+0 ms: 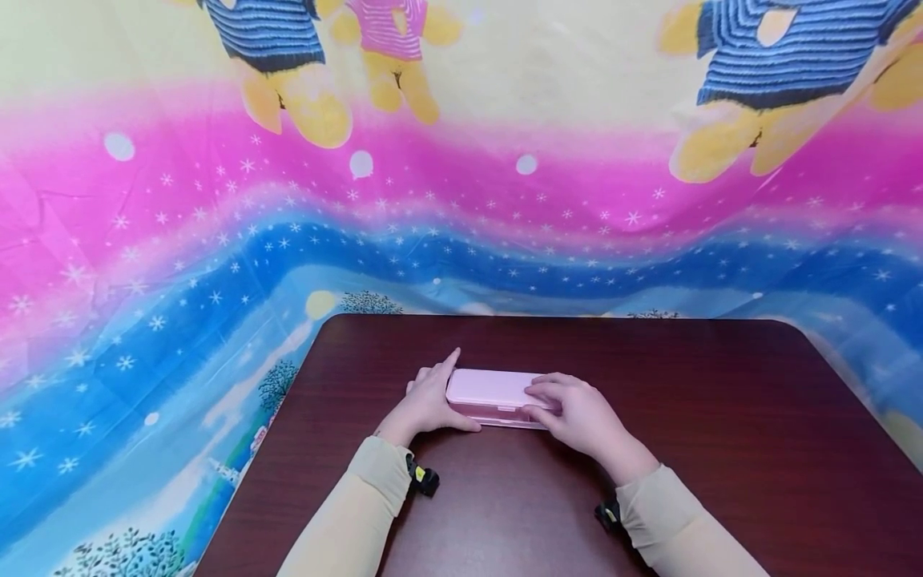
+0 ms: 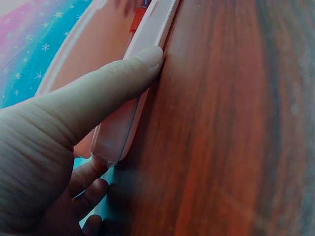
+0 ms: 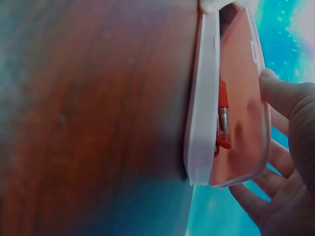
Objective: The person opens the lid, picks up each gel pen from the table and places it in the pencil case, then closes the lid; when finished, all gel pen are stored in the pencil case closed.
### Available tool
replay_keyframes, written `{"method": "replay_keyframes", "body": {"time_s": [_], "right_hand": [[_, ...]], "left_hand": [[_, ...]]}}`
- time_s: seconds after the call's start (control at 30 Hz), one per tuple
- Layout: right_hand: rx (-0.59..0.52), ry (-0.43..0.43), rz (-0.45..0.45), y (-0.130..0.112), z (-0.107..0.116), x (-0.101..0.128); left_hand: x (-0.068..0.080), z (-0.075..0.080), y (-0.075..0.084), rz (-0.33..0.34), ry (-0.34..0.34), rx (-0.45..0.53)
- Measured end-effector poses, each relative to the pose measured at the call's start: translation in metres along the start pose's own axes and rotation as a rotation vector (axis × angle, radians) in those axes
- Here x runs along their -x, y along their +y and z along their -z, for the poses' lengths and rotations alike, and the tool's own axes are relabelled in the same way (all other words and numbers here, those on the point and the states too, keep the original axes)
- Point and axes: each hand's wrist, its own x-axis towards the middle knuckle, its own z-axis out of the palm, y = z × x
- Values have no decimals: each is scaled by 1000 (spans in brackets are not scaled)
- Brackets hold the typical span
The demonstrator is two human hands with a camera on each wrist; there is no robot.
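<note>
A pink pencil case (image 1: 493, 387) lies on the table, its lid (image 3: 246, 118) partly raised. In the right wrist view a red-capped pen (image 3: 224, 118) shows inside, through the gap under the lid. My left hand (image 1: 430, 401) grips the case's left end; the thumb (image 2: 113, 86) presses the front wall and the other fingers reach round the end, partly hidden. With my right hand (image 1: 580, 413) I hold the lid at its right end, the thumb (image 3: 283, 91) at its front edge and the fingers spread over its top and end.
The dark brown wooden table (image 1: 505, 497) has rounded far corners. Behind it and along its left side hangs a printed cloth (image 1: 447, 200) with bears and snowflakes. A small black device (image 1: 425, 478) is strapped at the left cuff, and another black device (image 1: 608, 515) at the right cuff.
</note>
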Motion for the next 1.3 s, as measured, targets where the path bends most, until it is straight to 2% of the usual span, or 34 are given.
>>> {"method": "replay_keyframes", "body": {"time_s": [0.27, 0.53, 0.8, 1.13, 1.3], "right_hand": [[52, -22, 44, -3, -3, 2], [92, -45, 59, -1, -5, 2], [115, -52, 21, -4, -5, 2], [46, -60, -85, -7, -9, 4], [49, -84, -102, -11, -10, -1]], "left_hand": [[0, 1, 0, -49, -7, -26], [0, 1, 3, -59, -11, -46], [-1, 0, 3, -54, -19, -52], [1, 1, 4, -58, -19, -38], [1, 4, 2, -51, -25, -40]]}}
